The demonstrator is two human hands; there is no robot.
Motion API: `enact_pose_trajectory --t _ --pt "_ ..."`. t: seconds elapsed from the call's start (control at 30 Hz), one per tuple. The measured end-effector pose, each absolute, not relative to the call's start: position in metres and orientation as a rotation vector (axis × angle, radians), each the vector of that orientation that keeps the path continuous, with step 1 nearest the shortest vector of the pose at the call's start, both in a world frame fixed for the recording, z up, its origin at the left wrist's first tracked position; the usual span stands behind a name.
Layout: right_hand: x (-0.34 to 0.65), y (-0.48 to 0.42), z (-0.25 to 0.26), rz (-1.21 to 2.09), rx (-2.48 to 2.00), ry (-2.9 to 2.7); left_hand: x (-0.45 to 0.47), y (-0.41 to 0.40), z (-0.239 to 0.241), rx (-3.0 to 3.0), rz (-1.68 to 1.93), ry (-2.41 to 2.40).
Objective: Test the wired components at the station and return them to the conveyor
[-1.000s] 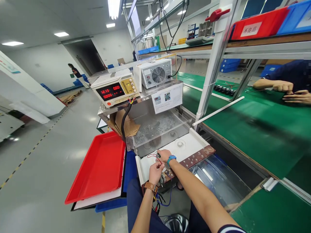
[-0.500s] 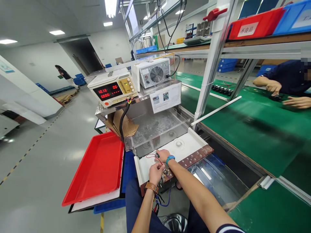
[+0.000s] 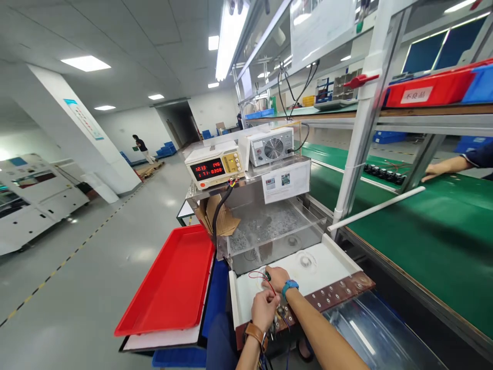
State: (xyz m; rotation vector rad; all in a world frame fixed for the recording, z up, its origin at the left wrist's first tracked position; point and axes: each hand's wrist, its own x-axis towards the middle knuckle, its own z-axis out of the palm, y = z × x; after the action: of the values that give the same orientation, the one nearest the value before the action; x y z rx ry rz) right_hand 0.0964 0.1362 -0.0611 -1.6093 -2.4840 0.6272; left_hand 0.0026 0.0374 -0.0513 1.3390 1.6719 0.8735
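Note:
My right hand, with a blue wristband, pinches a small dark part above the white tray. A thin red wire loops out from this part. Just nearer to me, my left hand, with a brown watch strap, is closed on the red wire by the brown terminal strip. Metal clips or contacts stand on the strip right beside my left fingers. The wire's end is hidden by the fingers.
A power meter with lit red digits and a fan-backed instrument stand on the metal stand behind. A red tray lies to the left. On the green bench at right are a white rod and a co-worker's hand.
The meter's digits have gone from zero current to several non-zero readings. My view has swung up and left. Both hands keep nearly the same grip. The co-worker's arm has shifted.

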Motion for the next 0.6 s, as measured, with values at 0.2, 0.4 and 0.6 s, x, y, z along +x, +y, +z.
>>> enact_pose_trajectory --t 0.2,0.4,0.6 --pt "0.094 0.135 -0.059 0.631 -1.62 -2.433 0.004 0.036 -0.051 1.353 0.877 1.714" --pt "0.093 0.13 -0.048 0.616 -1.583 -2.255 0.003 0.033 -0.045 1.399 0.899 1.721" --pt "0.14 0.145 -0.036 0.657 -1.417 -1.261 -0.002 0.04 -0.054 1.395 0.995 1.645"
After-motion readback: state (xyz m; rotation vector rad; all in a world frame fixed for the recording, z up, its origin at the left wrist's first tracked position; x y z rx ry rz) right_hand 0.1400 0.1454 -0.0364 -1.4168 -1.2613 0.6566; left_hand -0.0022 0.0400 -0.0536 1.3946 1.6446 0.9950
